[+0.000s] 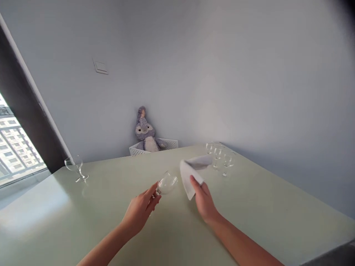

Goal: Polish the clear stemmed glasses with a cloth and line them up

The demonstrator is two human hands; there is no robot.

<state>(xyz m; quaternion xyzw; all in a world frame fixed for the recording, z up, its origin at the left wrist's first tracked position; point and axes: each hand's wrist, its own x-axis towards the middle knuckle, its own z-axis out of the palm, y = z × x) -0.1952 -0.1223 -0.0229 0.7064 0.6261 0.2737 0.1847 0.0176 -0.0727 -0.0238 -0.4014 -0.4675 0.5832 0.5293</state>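
My left hand (141, 210) grips a small clear stemmed glass (168, 183) low on its stem, tilted with the bowl pointing up and right. The glass's foot is hidden by my fingers. In my right hand (204, 201) a white cloth (191, 175) is pinched between thumb and fingers, its loose end spreading up and to the right. Cloth and glass are apart, with a narrow gap between them. Both hands are over the pale green table (166, 236).
Another stemmed glass (74, 164) stands upright at the table's far left. Several similar glasses (217, 153) are grouped at the back right. Behind the table's far edge, a plush rabbit (146, 133) sits in a white perforated basket (172, 143). Walls border the back and right; a window is left.
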